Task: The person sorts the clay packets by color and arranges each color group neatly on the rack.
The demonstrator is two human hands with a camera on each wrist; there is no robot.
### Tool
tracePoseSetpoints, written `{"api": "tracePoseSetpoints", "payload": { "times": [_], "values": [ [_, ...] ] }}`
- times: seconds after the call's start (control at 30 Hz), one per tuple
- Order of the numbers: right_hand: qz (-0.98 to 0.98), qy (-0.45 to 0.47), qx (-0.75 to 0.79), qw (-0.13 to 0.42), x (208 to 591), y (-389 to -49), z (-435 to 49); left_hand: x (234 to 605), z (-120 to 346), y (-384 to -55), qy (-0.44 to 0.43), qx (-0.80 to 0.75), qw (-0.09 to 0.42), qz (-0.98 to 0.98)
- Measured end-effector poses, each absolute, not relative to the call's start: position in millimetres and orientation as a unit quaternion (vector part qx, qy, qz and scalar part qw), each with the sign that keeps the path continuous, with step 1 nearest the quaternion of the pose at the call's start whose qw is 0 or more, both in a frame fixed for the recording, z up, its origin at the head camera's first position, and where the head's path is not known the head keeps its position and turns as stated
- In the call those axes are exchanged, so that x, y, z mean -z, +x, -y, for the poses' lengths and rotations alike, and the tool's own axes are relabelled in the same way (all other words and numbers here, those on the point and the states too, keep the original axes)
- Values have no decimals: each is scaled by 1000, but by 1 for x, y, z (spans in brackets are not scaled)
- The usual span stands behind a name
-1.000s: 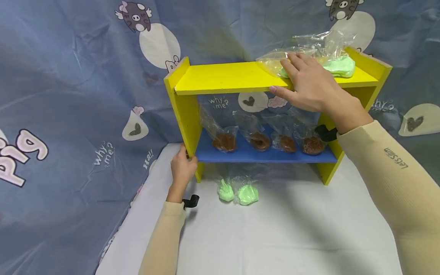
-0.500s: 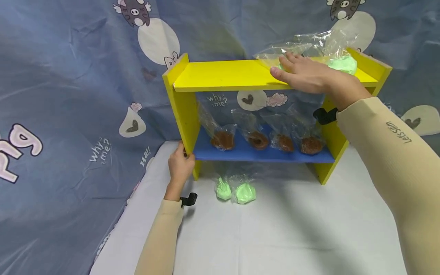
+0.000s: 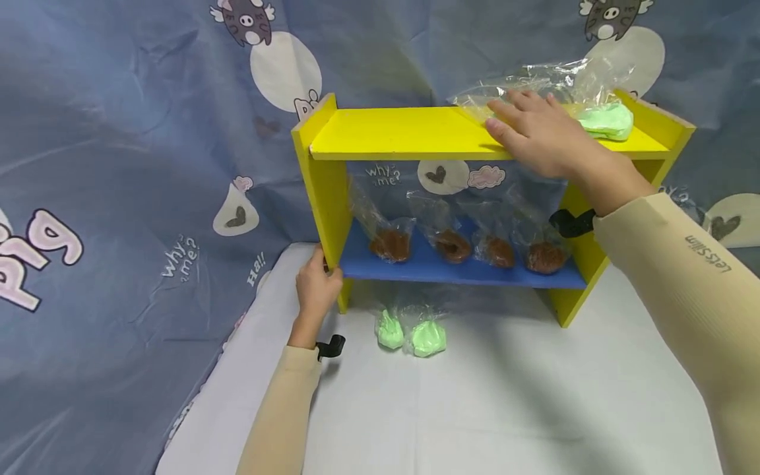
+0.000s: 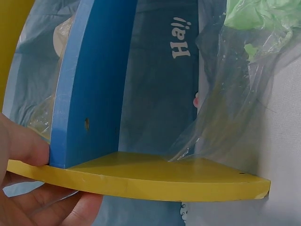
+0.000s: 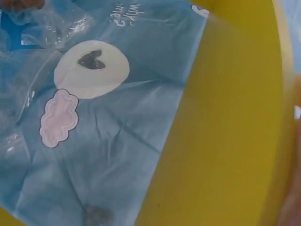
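Note:
A small yellow shelf unit [image 3: 392,134] with a blue middle board [image 3: 410,272] stands on a white cloth. My left hand [image 3: 316,285] grips its left side panel; in the left wrist view the thumb [image 4: 28,147] lies by the blue board and the fingers wrap the panel's outer face. On the top board, my right hand [image 3: 537,135] lies with extended fingers over clear plastic bags. A light green lump [image 3: 607,121] in a bag shows just right of that hand, which partly covers the bags. The right wrist view catches mostly the underside of the yellow top board [image 5: 221,127].
Several bagged brown pieces sit along the blue board, among them a ring-shaped piece [image 3: 452,247] and a round piece [image 3: 545,258]. Two bagged light green lumps, a left one [image 3: 390,330] and a right one [image 3: 428,338], lie below it. A blue printed cloth [image 3: 148,165] hangs behind.
My right hand has shifted up and back from the top board's front edge, flattening midway. The left hand keeps its grip on the side panel. The head view has swayed slightly.

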State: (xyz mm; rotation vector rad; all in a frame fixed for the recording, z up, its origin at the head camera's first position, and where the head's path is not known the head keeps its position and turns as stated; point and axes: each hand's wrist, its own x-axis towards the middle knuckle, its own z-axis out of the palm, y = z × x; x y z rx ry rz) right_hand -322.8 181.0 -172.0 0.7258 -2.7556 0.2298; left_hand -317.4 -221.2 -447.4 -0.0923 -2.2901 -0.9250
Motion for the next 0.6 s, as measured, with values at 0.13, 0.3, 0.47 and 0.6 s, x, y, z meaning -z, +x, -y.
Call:
{"api": "tracePoseSetpoints", "payload": {
  "times": [0.13,0.3,0.47,0.6],
  "values": [
    [919,291,-99,245,188,-303,-178,447,223,-316,-33,351,327,877],
    [870,343,-120,333,221,-279,-175,446,223,-316,-29,346,323,880],
    [823,380,-118,405,249,-270,-181,445,221,-317,-35,347,319,881],
    [803,389,-135,431,267,-262,-190,445,222,-316,-33,341,320,884]
  ]
}}
